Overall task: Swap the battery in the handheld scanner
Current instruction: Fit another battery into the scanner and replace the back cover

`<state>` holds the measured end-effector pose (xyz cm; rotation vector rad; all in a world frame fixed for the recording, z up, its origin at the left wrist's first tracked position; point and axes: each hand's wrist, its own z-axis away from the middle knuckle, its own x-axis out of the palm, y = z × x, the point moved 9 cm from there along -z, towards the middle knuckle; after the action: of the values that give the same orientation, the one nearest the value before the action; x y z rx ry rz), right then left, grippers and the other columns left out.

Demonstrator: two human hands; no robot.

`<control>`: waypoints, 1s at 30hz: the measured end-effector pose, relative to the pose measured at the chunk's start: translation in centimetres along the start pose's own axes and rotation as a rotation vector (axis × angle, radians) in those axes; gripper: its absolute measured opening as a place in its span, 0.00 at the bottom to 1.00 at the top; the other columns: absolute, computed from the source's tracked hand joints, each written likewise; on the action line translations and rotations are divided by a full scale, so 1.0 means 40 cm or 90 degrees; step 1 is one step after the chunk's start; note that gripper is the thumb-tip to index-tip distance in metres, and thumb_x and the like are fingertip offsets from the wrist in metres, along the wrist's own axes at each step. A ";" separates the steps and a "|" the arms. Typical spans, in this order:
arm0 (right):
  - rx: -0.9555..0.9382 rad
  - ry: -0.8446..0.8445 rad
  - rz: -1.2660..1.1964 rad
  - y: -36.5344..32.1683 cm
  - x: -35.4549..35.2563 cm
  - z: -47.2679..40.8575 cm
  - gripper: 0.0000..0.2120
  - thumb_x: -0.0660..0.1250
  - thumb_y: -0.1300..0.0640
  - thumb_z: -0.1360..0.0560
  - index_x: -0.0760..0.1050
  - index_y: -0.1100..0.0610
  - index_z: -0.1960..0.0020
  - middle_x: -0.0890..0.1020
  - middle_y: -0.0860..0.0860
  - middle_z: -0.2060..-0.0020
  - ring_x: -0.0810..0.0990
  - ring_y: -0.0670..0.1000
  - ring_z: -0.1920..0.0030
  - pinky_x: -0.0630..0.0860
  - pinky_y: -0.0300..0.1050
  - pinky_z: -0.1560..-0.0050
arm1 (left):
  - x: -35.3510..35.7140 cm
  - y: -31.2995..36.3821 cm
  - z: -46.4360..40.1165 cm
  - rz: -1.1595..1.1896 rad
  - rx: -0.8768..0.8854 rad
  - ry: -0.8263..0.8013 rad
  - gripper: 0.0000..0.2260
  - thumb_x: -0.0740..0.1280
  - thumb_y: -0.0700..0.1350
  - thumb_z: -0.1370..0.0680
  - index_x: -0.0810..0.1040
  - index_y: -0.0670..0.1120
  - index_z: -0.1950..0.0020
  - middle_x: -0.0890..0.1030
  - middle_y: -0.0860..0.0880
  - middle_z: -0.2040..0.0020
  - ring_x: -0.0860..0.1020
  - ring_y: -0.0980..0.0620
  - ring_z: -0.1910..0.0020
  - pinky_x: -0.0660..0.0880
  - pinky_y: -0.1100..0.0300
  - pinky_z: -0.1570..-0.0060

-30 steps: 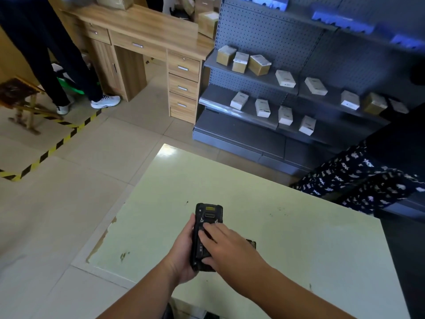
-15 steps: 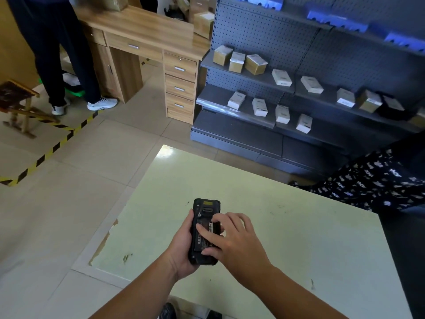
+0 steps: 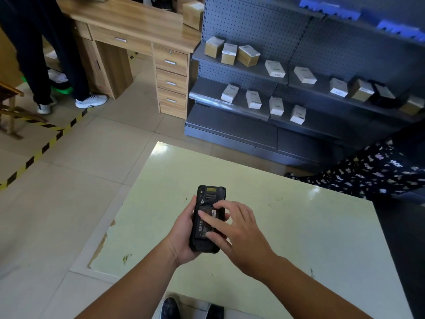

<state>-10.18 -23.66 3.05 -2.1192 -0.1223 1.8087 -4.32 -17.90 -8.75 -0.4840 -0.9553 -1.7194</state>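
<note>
The black handheld scanner (image 3: pixel 210 192) lies back-up in my left hand (image 3: pixel 184 236), held just above the pale green table (image 3: pixel 299 226). Its back is uncovered and the dark battery (image 3: pixel 202 229), with a printed label, sits in the bay. My right hand (image 3: pixel 241 231) hovers over the scanner from the right with its fingers spread. The thumb and two fingertips rest on the battery's face and edges. The right side of the scanner is hidden by those fingers. I see no back cover.
Grey shelving (image 3: pixel 230 102) with several small boxes stands beyond the table. A wooden desk (image 3: pixel 138 21) is at the back left, with a person's legs (image 3: pixel 46 54) beside it. A person in patterned clothing (image 3: pixel 368 176) is at the table's right. Yellow-black tape (image 3: pixel 46 146) marks the floor.
My right hand drew back from covering the scanner's back, so the battery now shows, and its fingertips settled on the battery. A dark piece glimpsed behind that hand earlier is out of sight.
</note>
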 end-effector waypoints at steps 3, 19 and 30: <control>0.042 0.000 -0.048 0.013 0.017 0.013 0.27 0.58 0.37 0.18 0.68 0.43 0.22 0.70 0.49 0.28 0.67 0.51 0.30 0.66 0.53 0.28 | 0.006 0.003 0.007 -0.015 -0.006 -0.018 0.34 0.59 0.72 0.23 0.83 0.45 0.36 0.86 0.43 0.44 0.85 0.41 0.52 0.83 0.51 0.57; 0.266 0.025 -0.224 0.162 0.113 0.055 0.33 0.60 0.35 0.20 0.57 0.44 0.18 0.71 0.44 0.29 0.69 0.44 0.31 0.69 0.48 0.31 | -0.022 -0.027 -0.018 0.005 0.007 -0.030 0.36 0.57 0.71 0.22 0.82 0.42 0.34 0.84 0.38 0.43 0.83 0.41 0.51 0.83 0.47 0.49; 0.555 -0.264 -0.052 0.408 0.363 0.227 0.39 0.72 0.38 0.25 0.62 0.52 0.21 0.65 0.56 0.29 0.67 0.58 0.30 0.77 0.56 0.38 | -0.089 -0.080 -0.058 0.045 -0.009 -0.002 0.36 0.54 0.68 0.19 0.83 0.39 0.37 0.85 0.37 0.46 0.83 0.39 0.53 0.83 0.45 0.48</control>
<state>-18.96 -32.85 -16.92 -1.1176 0.4011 1.7656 -5.72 -17.22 -13.85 -0.5247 -0.9187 -1.6637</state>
